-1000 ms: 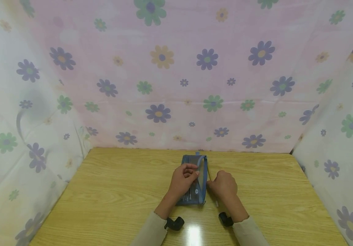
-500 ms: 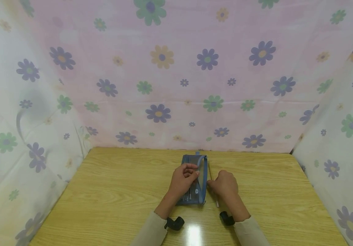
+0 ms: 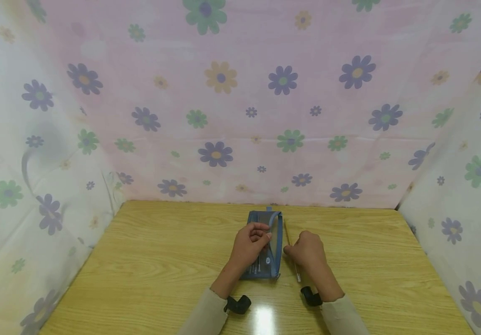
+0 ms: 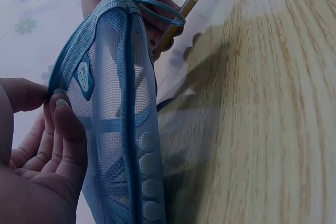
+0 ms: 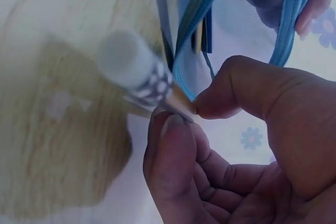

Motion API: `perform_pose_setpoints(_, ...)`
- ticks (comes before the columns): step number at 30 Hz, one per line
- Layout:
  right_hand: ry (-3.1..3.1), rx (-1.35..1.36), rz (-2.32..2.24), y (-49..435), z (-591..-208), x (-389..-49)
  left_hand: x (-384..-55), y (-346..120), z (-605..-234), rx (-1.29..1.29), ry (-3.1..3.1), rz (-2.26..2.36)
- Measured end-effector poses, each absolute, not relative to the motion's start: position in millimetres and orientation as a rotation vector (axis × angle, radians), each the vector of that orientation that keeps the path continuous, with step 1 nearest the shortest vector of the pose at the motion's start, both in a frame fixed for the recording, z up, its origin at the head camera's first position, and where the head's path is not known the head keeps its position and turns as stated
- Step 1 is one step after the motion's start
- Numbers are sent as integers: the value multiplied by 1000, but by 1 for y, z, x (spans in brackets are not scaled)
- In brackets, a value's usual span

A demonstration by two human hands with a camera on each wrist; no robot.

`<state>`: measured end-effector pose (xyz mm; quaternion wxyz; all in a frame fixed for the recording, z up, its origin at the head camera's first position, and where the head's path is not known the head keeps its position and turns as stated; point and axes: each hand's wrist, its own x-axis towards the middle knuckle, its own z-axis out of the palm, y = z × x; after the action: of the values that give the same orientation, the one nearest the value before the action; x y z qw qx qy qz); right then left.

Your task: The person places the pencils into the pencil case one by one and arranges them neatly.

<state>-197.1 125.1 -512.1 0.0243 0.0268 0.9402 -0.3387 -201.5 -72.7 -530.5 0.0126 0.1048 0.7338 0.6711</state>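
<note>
A blue mesh pencil case lies at mid-table, its zipped opening spread on the right side. My left hand pinches the edge of that opening between thumb and fingers, as the left wrist view shows beside the small label. Thin items show through the mesh. In my right hand, thumb and fingertips pinch a yellow pencil just right of the case. Its white eraser and metal band point towards me; the far end slants away along the case's edge.
The wood-grain table spreads to both sides of the hands. A flowered cloth hangs behind it and at both sides. Black wrist devices sit by both sleeves. A zip ring sticks out from the case's near corner.
My right hand has shifted slightly to the right with the pencil, and more of the pencil shows beside the case. The left hand and the case have stayed in place.
</note>
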Motion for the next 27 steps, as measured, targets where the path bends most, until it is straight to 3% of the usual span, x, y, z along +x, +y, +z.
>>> perform_pose_setpoints(27, 2823, 80, -1168, 122, -496, -193, -201, -71, -531, 318, 2277, 2113)
